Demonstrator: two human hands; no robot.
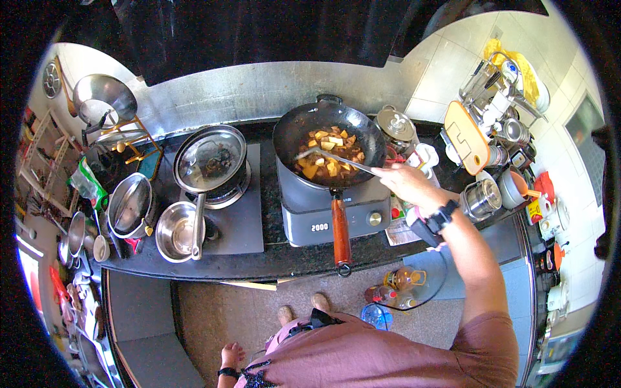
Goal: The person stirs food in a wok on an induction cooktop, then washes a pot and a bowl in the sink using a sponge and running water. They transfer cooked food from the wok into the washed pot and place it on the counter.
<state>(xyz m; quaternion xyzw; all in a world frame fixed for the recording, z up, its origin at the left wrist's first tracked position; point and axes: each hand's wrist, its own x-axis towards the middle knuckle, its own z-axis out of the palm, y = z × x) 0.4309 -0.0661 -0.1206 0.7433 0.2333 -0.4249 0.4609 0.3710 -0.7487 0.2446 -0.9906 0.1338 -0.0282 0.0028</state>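
Note:
My right hand point(405, 183) grips the metal handle of a cooking spatula point(347, 162). The tool's head rests among chunks of yellow and brown food point(330, 145) in a dark wok point(366, 119). This wok sits on a grey electric cooktop point(310, 213) with a lit display and a round knob. Its reddish wooden handle point(341, 230) points towards me, with no hand on it. Low beside my body hangs my left hand point(233, 355), loosely curled and holding nothing visible, away from the counter.
A glass-lidded pan point(210, 157) stands on the left burner, its handle reaching over a steel bowl point(179, 232). Right of the wok are a lidded pot point(395, 125), an orange-edged cutting board point(465, 138) and a steel canister point(480, 200). Bottles point(402, 279) stand on the floor.

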